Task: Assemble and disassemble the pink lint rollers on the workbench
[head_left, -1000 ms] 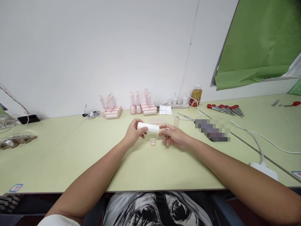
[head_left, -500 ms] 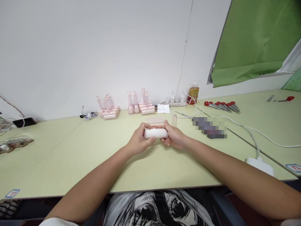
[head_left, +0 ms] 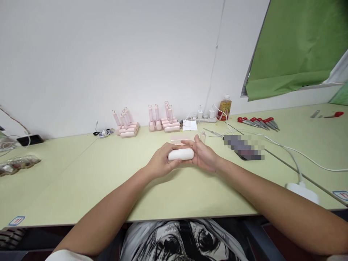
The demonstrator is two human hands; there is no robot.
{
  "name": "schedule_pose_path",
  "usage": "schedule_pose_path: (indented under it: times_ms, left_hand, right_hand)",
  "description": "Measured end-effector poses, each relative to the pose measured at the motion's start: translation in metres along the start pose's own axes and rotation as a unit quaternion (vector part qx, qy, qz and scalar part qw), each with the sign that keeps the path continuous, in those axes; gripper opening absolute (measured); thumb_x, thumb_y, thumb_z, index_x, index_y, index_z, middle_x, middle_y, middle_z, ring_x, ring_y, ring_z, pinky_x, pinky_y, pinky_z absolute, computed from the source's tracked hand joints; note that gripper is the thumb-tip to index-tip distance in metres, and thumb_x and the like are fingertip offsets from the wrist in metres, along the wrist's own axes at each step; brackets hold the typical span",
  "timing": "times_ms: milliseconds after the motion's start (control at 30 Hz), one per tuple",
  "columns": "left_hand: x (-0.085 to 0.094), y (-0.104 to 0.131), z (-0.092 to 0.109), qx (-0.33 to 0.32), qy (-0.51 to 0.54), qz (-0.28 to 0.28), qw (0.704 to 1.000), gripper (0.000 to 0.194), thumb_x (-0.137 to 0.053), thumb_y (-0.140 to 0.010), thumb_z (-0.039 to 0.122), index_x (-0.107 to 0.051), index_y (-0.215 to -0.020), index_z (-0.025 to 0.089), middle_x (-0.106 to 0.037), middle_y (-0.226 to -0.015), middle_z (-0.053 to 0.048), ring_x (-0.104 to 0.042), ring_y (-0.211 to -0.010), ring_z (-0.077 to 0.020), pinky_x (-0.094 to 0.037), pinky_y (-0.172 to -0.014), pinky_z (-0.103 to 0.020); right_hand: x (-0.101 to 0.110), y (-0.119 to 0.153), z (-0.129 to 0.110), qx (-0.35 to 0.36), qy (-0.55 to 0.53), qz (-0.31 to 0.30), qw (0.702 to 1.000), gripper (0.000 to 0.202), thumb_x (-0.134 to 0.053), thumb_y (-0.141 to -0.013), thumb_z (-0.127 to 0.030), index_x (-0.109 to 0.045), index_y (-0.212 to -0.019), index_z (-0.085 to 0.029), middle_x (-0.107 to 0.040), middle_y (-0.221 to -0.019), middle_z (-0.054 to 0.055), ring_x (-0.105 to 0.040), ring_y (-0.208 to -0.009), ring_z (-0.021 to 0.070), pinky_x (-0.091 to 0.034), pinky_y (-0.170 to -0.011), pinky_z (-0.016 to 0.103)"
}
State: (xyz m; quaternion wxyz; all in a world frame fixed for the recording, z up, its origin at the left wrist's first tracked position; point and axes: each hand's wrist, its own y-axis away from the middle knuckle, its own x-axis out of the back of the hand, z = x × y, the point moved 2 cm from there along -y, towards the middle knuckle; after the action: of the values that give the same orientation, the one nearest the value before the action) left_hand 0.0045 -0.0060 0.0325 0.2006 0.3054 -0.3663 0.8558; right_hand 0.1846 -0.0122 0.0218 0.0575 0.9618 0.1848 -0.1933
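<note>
A white roller cylinder [head_left: 181, 154] lies sideways between my two hands, just above the pale green table [head_left: 81, 174]. My left hand [head_left: 161, 164] grips its left end with fingers curled over the top. My right hand [head_left: 204, 156] holds its right end, thumb up beside a small clear vial [head_left: 202, 137]. A clear flat box [head_left: 179, 139] lies just behind the hands. The small pink part seen earlier on the table is hidden.
Two groups of pink lint rollers [head_left: 127, 125] [head_left: 164, 121] stand at the wall. A power strip [head_left: 203, 117], an amber bottle [head_left: 225, 107] and red-handled screwdrivers [head_left: 258, 122] lie at the back right. White cables [head_left: 293, 156] cross the right side. Plastic bags [head_left: 16, 165] sit far left.
My hands have come together on the white cylinder; the right hand now closes on its right end. The pink part between the hands is no longer visible.
</note>
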Motion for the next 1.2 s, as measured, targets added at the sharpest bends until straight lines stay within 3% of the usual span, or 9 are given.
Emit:
schedule_pose_path:
  times_ms: [200,433,633,700,833,900,1033,1100,1200]
  left_hand:
    - [0.005,-0.002,-0.008,0.065,-0.041,0.033,0.997,0.043,-0.065,-0.077,0.039,-0.059,-0.117,0.025,-0.065,-0.11,-0.008,-0.061,-0.092,-0.0261,-0.044,-0.077,-0.035]
    - [0.005,-0.002,-0.003,0.093,0.024,0.03,0.995,0.041,-0.067,-0.077,0.038,-0.061,-0.114,0.024,-0.069,-0.099,-0.005,-0.063,-0.081,-0.0239,-0.043,-0.069,-0.031]
    - [0.008,-0.002,-0.002,0.103,0.021,0.061,0.993,0.035,-0.063,-0.08,0.042,-0.059,-0.11,0.023,-0.069,-0.095,-0.005,-0.063,-0.083,-0.0237,-0.044,-0.069,-0.03]
    - [0.006,-0.002,-0.001,0.1,0.02,0.061,0.993,0.037,-0.062,-0.081,0.043,-0.059,-0.111,0.022,-0.068,-0.097,-0.006,-0.063,-0.085,-0.0244,-0.044,-0.069,-0.03]
    - [0.001,0.001,0.006,0.065,0.033,0.038,0.997,0.052,-0.061,-0.081,0.043,-0.051,-0.128,0.022,-0.067,-0.105,-0.008,-0.063,-0.086,-0.0258,-0.044,-0.069,-0.03]
    - [0.001,0.001,0.007,0.045,0.044,0.019,0.998,0.063,-0.059,-0.083,0.042,-0.039,-0.14,0.023,-0.066,-0.105,-0.008,-0.064,-0.084,-0.0253,-0.045,-0.069,-0.03]
    - [0.007,0.0,0.003,0.029,0.005,0.037,0.999,0.062,-0.053,-0.087,0.041,-0.034,-0.143,0.025,-0.065,-0.108,-0.007,-0.063,-0.082,-0.0228,-0.045,-0.07,-0.03]
    - [0.01,-0.001,-0.001,0.04,-0.015,0.051,0.998,0.058,-0.052,-0.087,0.042,-0.037,-0.141,0.025,-0.064,-0.108,-0.007,-0.062,-0.081,-0.0223,-0.044,-0.07,-0.03]
    - [0.014,-0.002,-0.009,0.081,-0.019,0.067,0.994,0.059,-0.053,-0.086,0.045,-0.038,-0.14,0.026,-0.064,-0.102,-0.006,-0.06,-0.076,-0.0219,-0.042,-0.066,-0.029]
  right_hand:
    - [-0.002,0.006,-0.01,0.083,0.075,-0.005,0.994,0.065,-0.006,-0.094,-0.063,-0.036,-0.136,-0.022,-0.043,-0.145,0.014,-0.052,-0.124,0.0232,-0.053,-0.092,0.046]
    - [0.0,0.007,-0.003,0.161,0.167,-0.028,0.972,0.049,-0.032,-0.095,-0.053,-0.036,-0.14,-0.033,-0.033,-0.151,0.005,-0.041,-0.131,0.0235,-0.051,-0.094,0.047]
    - [0.006,0.013,-0.011,0.355,0.291,0.163,0.874,0.072,-0.052,-0.087,-0.037,-0.015,-0.149,-0.035,-0.014,-0.158,0.005,-0.033,-0.136,0.0267,-0.05,-0.096,0.043]
    - [0.002,0.017,-0.011,0.379,0.331,0.148,0.852,0.078,-0.052,-0.087,-0.033,-0.008,-0.151,-0.035,-0.009,-0.159,0.004,-0.028,-0.14,0.0271,-0.045,-0.101,0.043]
    - [-0.014,0.022,0.003,0.265,0.412,-0.073,0.869,0.082,-0.056,-0.085,-0.028,-0.011,-0.152,-0.033,-0.019,-0.157,0.008,-0.034,-0.137,0.0283,-0.042,-0.103,0.046]
    - [-0.016,0.022,0.006,0.239,0.415,-0.111,0.871,0.083,-0.057,-0.084,-0.027,-0.009,-0.153,-0.033,-0.025,-0.155,0.009,-0.038,-0.134,0.0276,-0.043,-0.102,0.046]
    - [0.005,0.011,-0.007,0.267,0.43,0.049,0.861,0.075,-0.053,-0.086,-0.03,-0.016,-0.151,-0.029,-0.039,-0.147,0.012,-0.057,-0.112,0.0232,-0.051,-0.085,0.037]
    - [0.022,0.005,-0.015,0.23,0.498,0.16,0.821,0.058,-0.047,-0.088,-0.031,-0.037,-0.144,-0.023,-0.056,-0.13,0.012,-0.062,-0.086,0.0198,-0.051,-0.074,0.034]
    - [0.042,-0.001,-0.019,0.087,0.652,0.162,0.736,0.043,-0.045,-0.087,-0.027,-0.058,-0.127,-0.019,-0.068,-0.107,0.011,-0.063,-0.085,0.0233,-0.046,-0.074,0.034]
